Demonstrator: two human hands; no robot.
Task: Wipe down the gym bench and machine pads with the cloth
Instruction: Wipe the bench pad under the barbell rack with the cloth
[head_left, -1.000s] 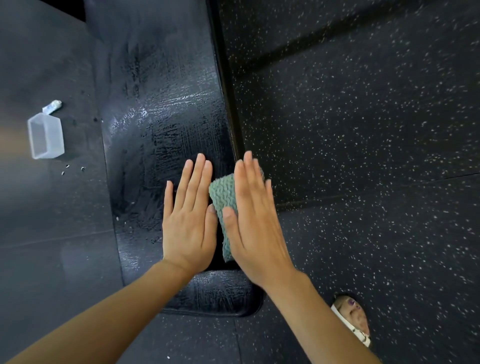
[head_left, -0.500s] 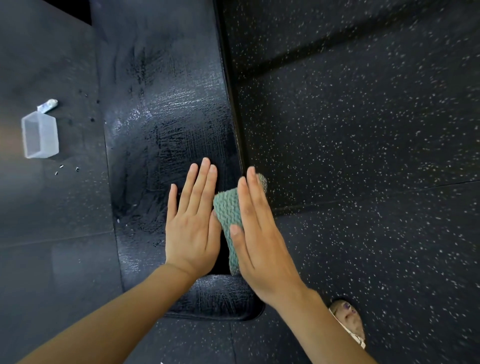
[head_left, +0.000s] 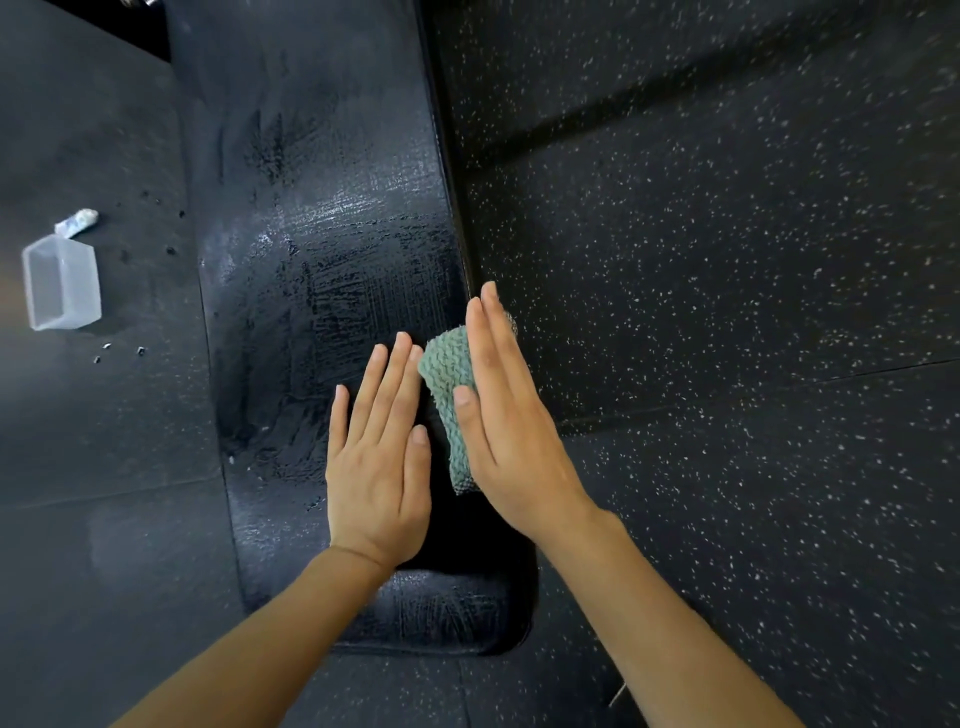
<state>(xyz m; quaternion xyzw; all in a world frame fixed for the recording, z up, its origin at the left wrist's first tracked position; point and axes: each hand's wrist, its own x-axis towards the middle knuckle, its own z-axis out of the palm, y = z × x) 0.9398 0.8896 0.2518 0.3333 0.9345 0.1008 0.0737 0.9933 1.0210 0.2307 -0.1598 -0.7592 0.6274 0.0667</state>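
Speckled floor (head_left: 727, 260) beside the bench (head_left: 332, 260). Got my left hand (head_left: 376, 467) flat on it, right hand (head_left: 509, 431) pressing cloth (head_left: 447, 374) at the edge, fingers straight. Ungripped, it might slide off.

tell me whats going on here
A person is wiping a black bench pad with a green cloth. The right hand presses flat on the cloth at the pad's right edge; the left hand rests flat on the pad beside it. The pad shows wet streaks. A clear container sits on the floor.
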